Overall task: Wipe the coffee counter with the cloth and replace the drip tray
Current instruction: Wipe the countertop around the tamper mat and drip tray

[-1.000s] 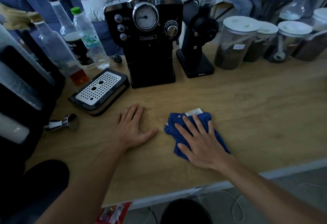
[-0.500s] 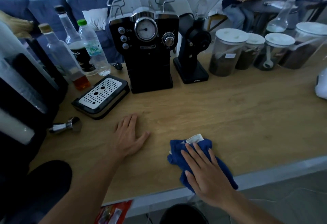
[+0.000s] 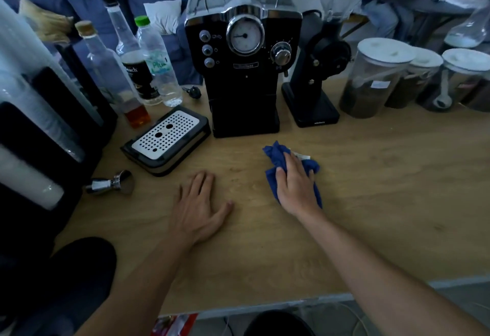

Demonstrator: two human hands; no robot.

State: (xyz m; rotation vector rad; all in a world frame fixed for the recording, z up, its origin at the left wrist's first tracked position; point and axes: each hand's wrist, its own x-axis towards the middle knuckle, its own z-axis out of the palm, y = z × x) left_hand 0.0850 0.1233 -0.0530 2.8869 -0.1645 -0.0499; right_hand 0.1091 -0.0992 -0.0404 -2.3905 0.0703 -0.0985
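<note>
Right hand [image 3: 294,190] farther forward (flat)

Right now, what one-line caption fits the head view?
Right hand presses blue cloth on counter before espresso machine; left hand lies flat; drip tray sits beside the machine.

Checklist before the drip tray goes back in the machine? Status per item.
1. Drip tray out, on the counter left of the espresso machine: ok.
2. Perforated grate seated on the tray: ok.
3. Left hand free, flat on the counter: ok.
4. Right hand free: not ok, it presses the cloth on the counter.
5. Bay under the machine clear: cannot tell, too dark.
6. Tamper lies apart from the tray: ok.
</note>
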